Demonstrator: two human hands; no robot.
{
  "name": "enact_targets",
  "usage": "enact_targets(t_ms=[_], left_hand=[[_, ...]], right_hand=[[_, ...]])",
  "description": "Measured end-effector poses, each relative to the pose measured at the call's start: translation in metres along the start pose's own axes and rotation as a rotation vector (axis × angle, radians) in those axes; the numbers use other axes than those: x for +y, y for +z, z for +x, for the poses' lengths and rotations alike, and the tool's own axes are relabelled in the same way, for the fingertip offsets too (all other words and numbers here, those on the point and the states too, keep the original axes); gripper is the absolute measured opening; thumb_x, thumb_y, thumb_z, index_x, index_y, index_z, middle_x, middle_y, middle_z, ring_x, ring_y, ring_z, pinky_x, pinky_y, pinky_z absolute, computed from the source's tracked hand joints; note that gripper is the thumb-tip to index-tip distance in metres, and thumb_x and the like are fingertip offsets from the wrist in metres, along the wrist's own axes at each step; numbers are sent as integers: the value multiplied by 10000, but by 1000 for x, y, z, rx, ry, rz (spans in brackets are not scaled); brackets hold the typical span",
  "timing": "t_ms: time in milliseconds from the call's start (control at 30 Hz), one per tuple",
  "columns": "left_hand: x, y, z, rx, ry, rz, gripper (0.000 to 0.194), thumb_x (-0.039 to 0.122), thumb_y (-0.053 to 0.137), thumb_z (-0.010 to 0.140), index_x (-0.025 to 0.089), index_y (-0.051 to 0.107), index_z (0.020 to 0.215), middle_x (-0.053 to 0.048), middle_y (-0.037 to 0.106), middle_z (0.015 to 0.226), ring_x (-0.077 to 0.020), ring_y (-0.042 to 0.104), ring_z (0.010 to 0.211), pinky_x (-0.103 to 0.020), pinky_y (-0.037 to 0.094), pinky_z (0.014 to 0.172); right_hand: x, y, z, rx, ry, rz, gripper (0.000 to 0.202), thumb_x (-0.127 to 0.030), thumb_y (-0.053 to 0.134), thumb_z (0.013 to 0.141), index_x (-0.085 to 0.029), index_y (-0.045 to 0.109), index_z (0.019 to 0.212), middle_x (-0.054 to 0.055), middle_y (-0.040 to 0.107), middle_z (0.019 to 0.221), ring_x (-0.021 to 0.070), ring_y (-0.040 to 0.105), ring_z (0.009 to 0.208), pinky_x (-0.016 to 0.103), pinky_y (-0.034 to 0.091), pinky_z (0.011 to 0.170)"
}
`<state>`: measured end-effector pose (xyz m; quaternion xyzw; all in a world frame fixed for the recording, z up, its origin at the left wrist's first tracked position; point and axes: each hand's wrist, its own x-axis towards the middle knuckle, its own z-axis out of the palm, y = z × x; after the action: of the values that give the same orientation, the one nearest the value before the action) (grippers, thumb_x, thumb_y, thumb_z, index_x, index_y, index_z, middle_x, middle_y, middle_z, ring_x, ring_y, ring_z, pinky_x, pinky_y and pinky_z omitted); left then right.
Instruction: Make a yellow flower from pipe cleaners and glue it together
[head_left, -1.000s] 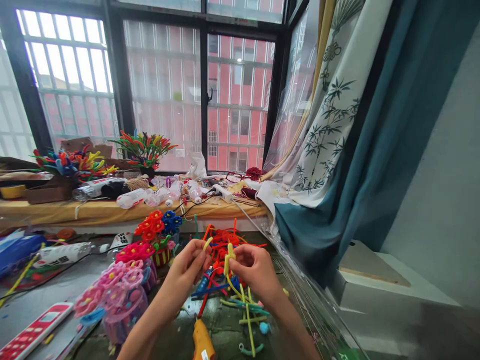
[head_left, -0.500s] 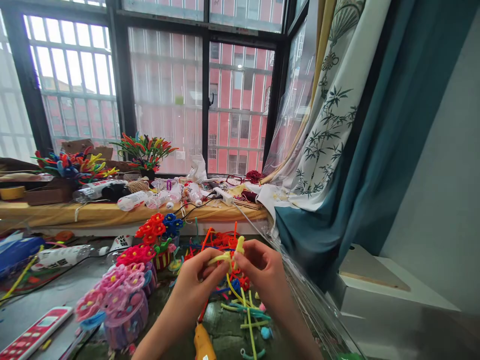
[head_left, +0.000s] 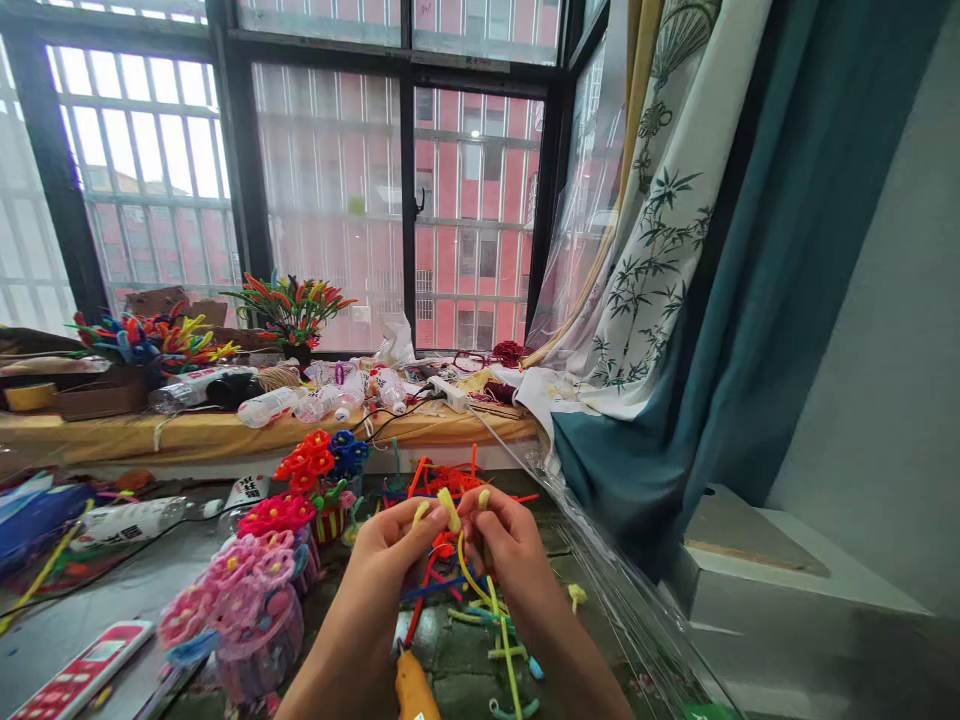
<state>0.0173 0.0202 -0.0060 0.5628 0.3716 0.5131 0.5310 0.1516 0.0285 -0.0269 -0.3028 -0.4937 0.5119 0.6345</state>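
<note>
Both hands meet above the middle of the work surface. My left hand (head_left: 394,550) is closed, thumb and fingers pinching a yellow fuzzy pipe cleaner (head_left: 449,508) on its left side. My right hand (head_left: 504,535), also closed, pinches the same yellow piece on its right side, with a short end standing above the thumb. A long yellow stem hangs below the fingers. Beneath lie more yellow and teal stems (head_left: 508,655), red stems (head_left: 450,475) behind the hands, and an orange-yellow tool handle (head_left: 415,688) at the bottom.
Pink fuzzy flowers in a pot (head_left: 259,640) stand at the left, with red flowers (head_left: 304,460) and blue flowers (head_left: 348,452) behind. A red-and-white remote (head_left: 86,675) and a bottle (head_left: 135,520) lie farther left. Clear plastic sheeting (head_left: 637,590) runs along the right.
My hands have shifted; the yellow piece between them is turned, and its loops stand at a different angle. A small yellow piece now shows to the right of my right hand.
</note>
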Motion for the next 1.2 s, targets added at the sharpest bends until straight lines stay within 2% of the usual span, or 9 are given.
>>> enact_targets(t_ms=[100, 200, 400, 500, 733, 833, 933, 1067, 1200], left_hand=[[1, -1, 1, 8, -16, -25, 466, 544, 756, 716, 193, 462, 631, 117, 235, 515, -61, 100, 482, -213, 79, 436], [1, -5, 1, 4, -38, -32, 452, 541, 774, 704, 185, 498, 662, 128, 233, 500, -54, 93, 470, -211, 62, 430], [-2, -12, 3, -36, -110, -49, 541, 602, 808, 626, 198, 451, 596, 131, 242, 468, -42, 107, 440, -207, 78, 400], [-2, -11, 4, -57, -145, -67, 558, 611, 807, 603, 209, 422, 567, 129, 235, 459, -42, 106, 431, -211, 79, 390], [0, -4, 0, -76, -183, -48, 564, 646, 754, 594, 242, 363, 549, 127, 193, 481, -57, 94, 449, -226, 89, 386], [0, -3, 1, -70, -136, 34, 518, 664, 721, 642, 210, 474, 612, 125, 226, 491, -61, 111, 452, -225, 89, 402], [-3, -3, 1, -48, -54, 143, 501, 663, 664, 732, 170, 617, 814, 123, 257, 510, -67, 129, 450, -227, 77, 423], [-10, -1, -1, 1, 79, 285, 531, 676, 594, 770, 176, 644, 944, 110, 335, 524, -81, 189, 442, -234, 134, 443], [-13, 4, -5, 109, 228, 427, 387, 556, 452, 892, 210, 623, 914, 65, 460, 585, -129, 355, 511, -255, 272, 528]], right_hand=[[0, -1, -1, 14, 32, 33, 221, -405, 590, 730, -187, 556, 751, -120, 356, 510, 33, 209, 364, 163, 159, 348], [-5, -1, -4, 1, 49, 32, 264, -445, 620, 760, -193, 555, 805, -145, 262, 491, 47, 140, 404, 174, 118, 370], [-13, -5, -11, -98, -133, -173, 233, -335, 723, 820, -193, 668, 997, -113, 365, 531, 71, 263, 479, 205, 182, 453], [-14, -10, -11, -164, -239, -345, 171, -286, 740, 817, -205, 728, 968, -112, 330, 516, 76, 274, 479, 227, 180, 471], [-14, -14, -11, -95, -356, -527, 118, -216, 752, 760, -198, 772, 875, -103, 319, 524, 83, 292, 488, 224, 221, 495], [-13, -12, -11, -27, -349, -529, 62, -194, 726, 758, -187, 754, 813, -98, 336, 519, 87, 308, 489, 221, 238, 501], [-12, -12, -9, 38, -320, -530, 103, -256, 703, 796, -166, 707, 746, -85, 387, 520, 91, 333, 486, 227, 233, 486], [-10, -14, -6, 89, -276, -518, 239, -376, 656, 852, -157, 672, 755, -75, 409, 530, 101, 342, 496, 233, 241, 483], [-8, -15, -5, 79, -248, -488, 296, -440, 611, 881, -159, 656, 796, -49, 492, 606, 113, 407, 542, 231, 311, 513]])
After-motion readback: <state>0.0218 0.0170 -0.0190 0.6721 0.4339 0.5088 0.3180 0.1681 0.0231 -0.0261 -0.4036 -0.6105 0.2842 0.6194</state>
